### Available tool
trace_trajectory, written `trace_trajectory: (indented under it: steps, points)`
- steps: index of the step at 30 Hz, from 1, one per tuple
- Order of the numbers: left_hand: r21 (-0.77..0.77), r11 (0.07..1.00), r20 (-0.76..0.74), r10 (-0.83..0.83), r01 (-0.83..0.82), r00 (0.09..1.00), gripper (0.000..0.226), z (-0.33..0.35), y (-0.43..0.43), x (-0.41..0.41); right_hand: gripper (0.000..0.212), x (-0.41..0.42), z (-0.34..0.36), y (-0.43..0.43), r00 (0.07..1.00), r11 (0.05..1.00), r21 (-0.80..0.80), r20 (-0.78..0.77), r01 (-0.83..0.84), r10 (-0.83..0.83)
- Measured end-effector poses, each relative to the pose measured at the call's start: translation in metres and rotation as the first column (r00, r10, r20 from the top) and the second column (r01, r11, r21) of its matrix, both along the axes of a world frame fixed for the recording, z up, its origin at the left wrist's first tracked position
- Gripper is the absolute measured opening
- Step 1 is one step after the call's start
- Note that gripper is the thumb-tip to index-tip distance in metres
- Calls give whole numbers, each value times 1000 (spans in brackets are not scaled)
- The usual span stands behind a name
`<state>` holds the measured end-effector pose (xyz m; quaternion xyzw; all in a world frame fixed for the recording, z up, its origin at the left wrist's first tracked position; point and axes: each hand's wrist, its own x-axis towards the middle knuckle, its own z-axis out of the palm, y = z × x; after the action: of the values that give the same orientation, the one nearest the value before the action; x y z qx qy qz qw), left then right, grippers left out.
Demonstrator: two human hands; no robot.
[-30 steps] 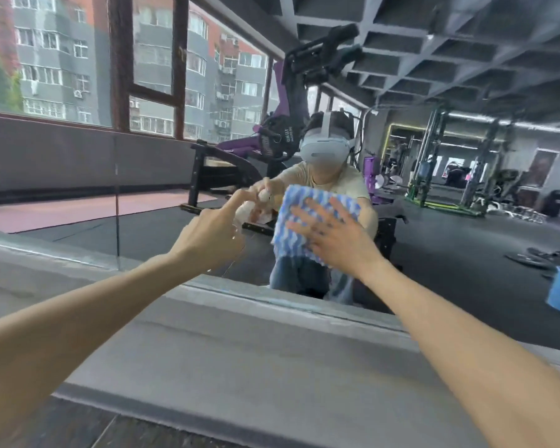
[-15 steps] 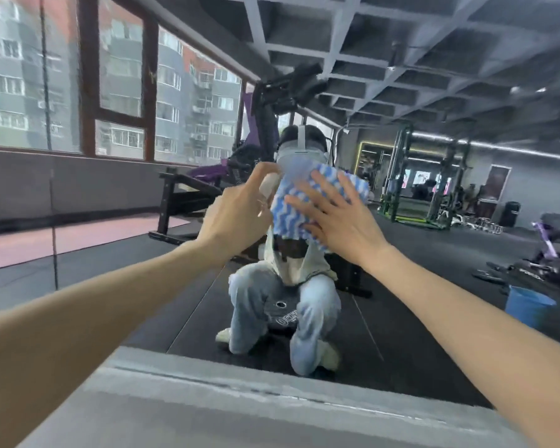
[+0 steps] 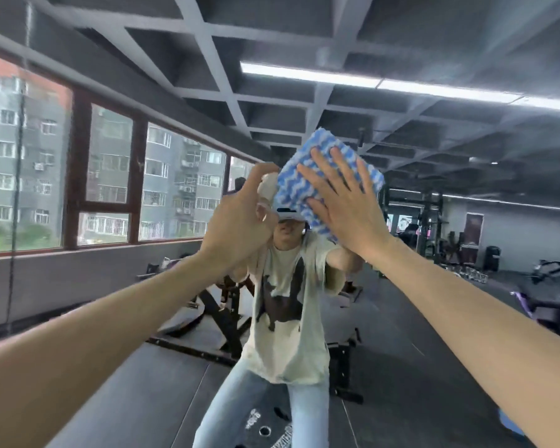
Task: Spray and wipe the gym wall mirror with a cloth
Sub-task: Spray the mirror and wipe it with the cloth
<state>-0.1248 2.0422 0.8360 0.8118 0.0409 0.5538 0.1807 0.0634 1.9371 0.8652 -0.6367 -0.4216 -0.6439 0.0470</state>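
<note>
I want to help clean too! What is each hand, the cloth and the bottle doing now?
Blue-and-white wavy-striped cloth: pressed flat on the wall mirror.
Small white spray bottle: gripped, held up beside the cloth.
Right hand: open, fingers spread on the cloth.
Left hand: curled round the bottle.

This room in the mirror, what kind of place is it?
Most likely a gym. The wall mirror reflects a black weight bench, tall exercise racks at the far right, and what looks like a weight plate on the dark floor.
</note>
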Motion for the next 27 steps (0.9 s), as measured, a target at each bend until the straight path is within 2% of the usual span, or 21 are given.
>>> trace_trajectory:
  steps: [3,7,9,12,16,19,21,23,24,25,27]
  points:
    - [124,992,23,31,-34,999,49,101,-6,4,53,4,103,-3,998,999,44,-59,18,-16]
    - [299,947,36,109,-115,993,49,218,-16,0,57,7,231,-15,977,997,70,-213,-18,33]
    - [348,923,34,161,-163,986,47,263,-19,-4,58,10,280,-21,963,995,104,-267,-9,37]
    - [337,918,28,212,-209,977,46,316,-21,-9,63,13,327,-29,954,990,139,-296,-6,48]
    - [303,929,5,224,-215,975,46,352,-41,-1,64,24,358,-39,960,981,191,-269,-23,75]
    - [285,941,40,177,-181,983,50,359,-67,19,59,24,349,-32,971,969,247,-230,-6,65]
    - [295,939,55,167,-176,984,48,358,-84,41,57,34,328,-40,986,990,138,-160,-25,47]
    - [291,941,37,167,-170,985,48,352,-105,65,56,57,313,-72,997,999,-40,-73,-6,3]
    - [285,944,29,166,-168,986,46,348,-111,75,55,69,312,-92,998,998,-68,-69,3,-7]
    - [273,949,24,157,-157,987,44,343,-120,89,56,86,311,-115,994,1000,-20,-111,4,-6]
    - [223,967,31,120,-124,992,42,330,-138,115,61,121,308,-161,963,975,218,-269,36,25]
